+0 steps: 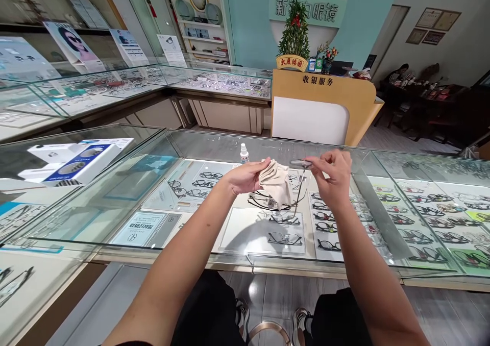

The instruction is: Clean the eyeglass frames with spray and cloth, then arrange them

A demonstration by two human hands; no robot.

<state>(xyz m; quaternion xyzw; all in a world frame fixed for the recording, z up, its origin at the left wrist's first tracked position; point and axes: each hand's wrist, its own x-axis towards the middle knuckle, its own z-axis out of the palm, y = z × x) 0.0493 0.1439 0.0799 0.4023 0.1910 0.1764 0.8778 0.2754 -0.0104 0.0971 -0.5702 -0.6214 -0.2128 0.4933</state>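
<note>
My left hand [247, 176] is closed on a cream cleaning cloth [278, 182], which hangs in folds from the fingers. To its right, my right hand [332, 175] pinches a pair of eyeglasses [301, 163] by the lens end, with a thin temple arm pointing down. The cloth and the glasses are held up above the glass counter and close to each other; whether they touch I cannot tell. Just behind my left hand a small white spray bottle [244, 154] stands upright on the counter.
Under the glass top of the display case [245, 258] lie rows of eyeglasses [285, 239]. A white and blue box [82, 167] sits at the left. Beyond are another glass showcase [229, 84] and a yellow cashier desk [360, 101] with a plant [294, 37].
</note>
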